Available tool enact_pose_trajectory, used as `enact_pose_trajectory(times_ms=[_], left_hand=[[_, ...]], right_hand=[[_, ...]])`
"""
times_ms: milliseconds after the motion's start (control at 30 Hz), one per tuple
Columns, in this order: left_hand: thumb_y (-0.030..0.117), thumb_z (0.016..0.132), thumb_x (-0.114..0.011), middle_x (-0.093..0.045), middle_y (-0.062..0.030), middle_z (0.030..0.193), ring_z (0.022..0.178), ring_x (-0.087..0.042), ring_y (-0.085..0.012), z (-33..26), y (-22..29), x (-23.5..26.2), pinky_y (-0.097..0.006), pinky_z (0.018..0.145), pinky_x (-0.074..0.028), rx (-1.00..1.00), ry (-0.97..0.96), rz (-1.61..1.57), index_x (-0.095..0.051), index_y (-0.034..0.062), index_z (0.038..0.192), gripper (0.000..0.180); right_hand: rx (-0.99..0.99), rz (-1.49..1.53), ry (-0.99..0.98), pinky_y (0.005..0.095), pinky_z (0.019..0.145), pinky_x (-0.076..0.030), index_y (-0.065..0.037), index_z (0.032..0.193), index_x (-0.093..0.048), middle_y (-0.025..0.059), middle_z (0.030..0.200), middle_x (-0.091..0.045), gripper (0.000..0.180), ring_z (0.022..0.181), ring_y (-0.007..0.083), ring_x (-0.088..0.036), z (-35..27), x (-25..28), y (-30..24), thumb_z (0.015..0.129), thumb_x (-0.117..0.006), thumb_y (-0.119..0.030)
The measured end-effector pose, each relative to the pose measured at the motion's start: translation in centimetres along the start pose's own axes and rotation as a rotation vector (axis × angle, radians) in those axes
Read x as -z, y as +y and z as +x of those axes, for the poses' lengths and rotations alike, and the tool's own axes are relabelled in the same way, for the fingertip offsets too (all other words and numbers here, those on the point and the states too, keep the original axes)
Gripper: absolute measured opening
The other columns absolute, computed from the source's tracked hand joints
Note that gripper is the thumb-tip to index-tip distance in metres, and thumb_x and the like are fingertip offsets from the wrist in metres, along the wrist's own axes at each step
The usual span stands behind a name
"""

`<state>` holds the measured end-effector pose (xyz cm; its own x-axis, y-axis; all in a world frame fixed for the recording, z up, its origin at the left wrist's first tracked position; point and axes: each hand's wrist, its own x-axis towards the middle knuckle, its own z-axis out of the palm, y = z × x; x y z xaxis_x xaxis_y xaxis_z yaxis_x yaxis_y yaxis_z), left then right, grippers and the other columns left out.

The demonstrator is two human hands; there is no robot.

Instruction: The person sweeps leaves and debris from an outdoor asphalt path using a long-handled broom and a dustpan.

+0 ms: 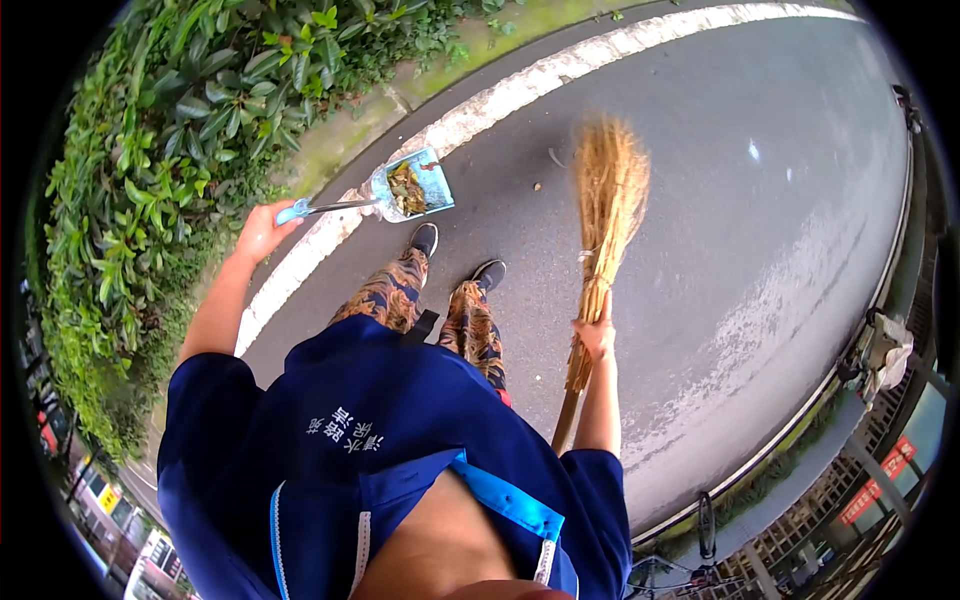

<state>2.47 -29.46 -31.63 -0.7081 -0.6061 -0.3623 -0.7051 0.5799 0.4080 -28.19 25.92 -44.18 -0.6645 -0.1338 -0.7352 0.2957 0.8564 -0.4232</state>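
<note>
My left hand (262,230) grips the light blue handle of a long-handled dustpan (412,186), held out over the white road line. Dry leaves and scraps lie in its blue pan. My right hand (597,335) is closed around the bound neck of a straw broom (606,205), whose bristles fan out over the asphalt ahead of me. My two dark shoes (455,258) stand between dustpan and broom. I wear a dark blue jacket and patterned trousers.
A leafy green hedge (170,150) and a mossy kerb (350,125) run along my left. Grey asphalt (760,200) stretches right to a curved road edge with a railing (880,340). A small scrap (538,186) lies near the bristles.
</note>
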Motion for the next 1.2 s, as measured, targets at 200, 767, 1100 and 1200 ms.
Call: enact_pose_trajectory(times_ms=[200,767,1100,1200], left_hand=[[0.023,0.079,-0.07,-0.065,-0.0141,0.077,0.071,-0.063,-0.0284,6.5,7.2,-1.5,-0.037,0.071,-0.049,-0.105,-0.15,0.088,-0.064,0.01,0.11,0.034],[0.025,0.079,-0.07,-0.066,-0.0118,0.077,0.07,-0.064,-0.027,12.8,12.4,-2.6,-0.039,0.07,-0.05,-0.225,-0.152,0.23,-0.063,0.0121,0.107,0.032],[0.027,0.08,-0.069,-0.064,-0.0148,0.079,0.073,-0.062,-0.0306,13.4,12.4,-1.8,-0.04,0.07,-0.048,-0.225,-0.173,0.267,-0.062,0.011,0.107,0.033],[0.028,0.079,-0.069,-0.064,-0.0151,0.081,0.076,-0.062,-0.0332,14.3,13.2,-1.7,-0.043,0.069,-0.049,-0.311,-0.136,0.266,-0.063,0.0117,0.103,0.03]], right_hand=[[-0.078,-0.071,0.071,0.0395,0.08,-0.052,-0.03,0.147,-0.011,0.0209,0.102,-0.065,0.104,0.092,0.032,-0.065,8.0,2.5,0.1,0.065,-0.073,-0.021],[-0.102,0.467,-0.453,0.0307,0.084,-0.05,-0.031,0.148,-0.013,0.0094,0.118,-0.061,0.104,0.097,0.02,-0.061,-12.6,-6.0,2.2,0.069,-0.071,0.003],[-0.069,-0.062,-0.281,0.0387,0.078,-0.053,-0.034,0.147,-0.004,0.0222,0.099,-0.066,0.106,0.09,0.033,-0.066,-4.4,-6.3,3.2,0.066,-0.071,-0.019],[-0.079,-0.079,-0.335,0.0362,0.084,-0.051,-0.032,0.147,-0.013,0.0202,0.106,-0.065,0.107,0.096,0.0295,-0.064,-7.0,-10.1,-0.1,0.063,-0.077,-0.016]])
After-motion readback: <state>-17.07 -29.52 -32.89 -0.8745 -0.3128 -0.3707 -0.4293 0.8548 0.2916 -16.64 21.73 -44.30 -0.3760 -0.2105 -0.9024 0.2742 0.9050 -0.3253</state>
